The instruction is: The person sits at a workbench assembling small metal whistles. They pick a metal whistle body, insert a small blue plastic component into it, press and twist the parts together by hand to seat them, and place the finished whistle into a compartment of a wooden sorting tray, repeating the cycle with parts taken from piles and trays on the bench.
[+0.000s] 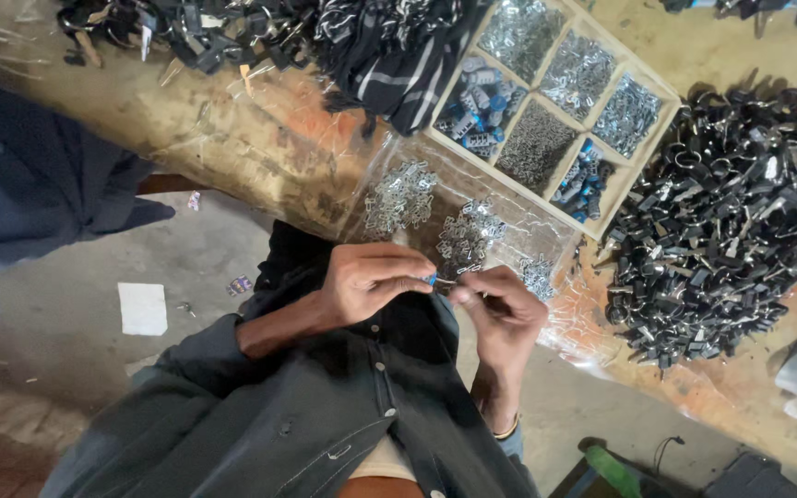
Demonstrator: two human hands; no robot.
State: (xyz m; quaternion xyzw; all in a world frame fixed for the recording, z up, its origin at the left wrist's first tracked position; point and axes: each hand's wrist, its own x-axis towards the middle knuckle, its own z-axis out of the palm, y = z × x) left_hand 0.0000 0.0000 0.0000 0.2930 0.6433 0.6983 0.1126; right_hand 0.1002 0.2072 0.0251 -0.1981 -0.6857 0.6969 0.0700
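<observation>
Left hand [371, 281] pinches blue clip [431, 278], pointing right; right hand [500, 309] pinches small metal part [458, 295], nearly touching.

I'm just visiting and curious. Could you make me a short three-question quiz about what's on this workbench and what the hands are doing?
1. True or false: the wooden divided tray holds only silver parts.
2. Which lies nearer the hands: A) the silver clips on clear plastic, or B) the big heap of black parts?
3. What colour is the small piece pinched by the left hand, meeting the right hand?

Key: 1. False, two compartments hold blue pieces. 2. A. 3. Blue.
</observation>
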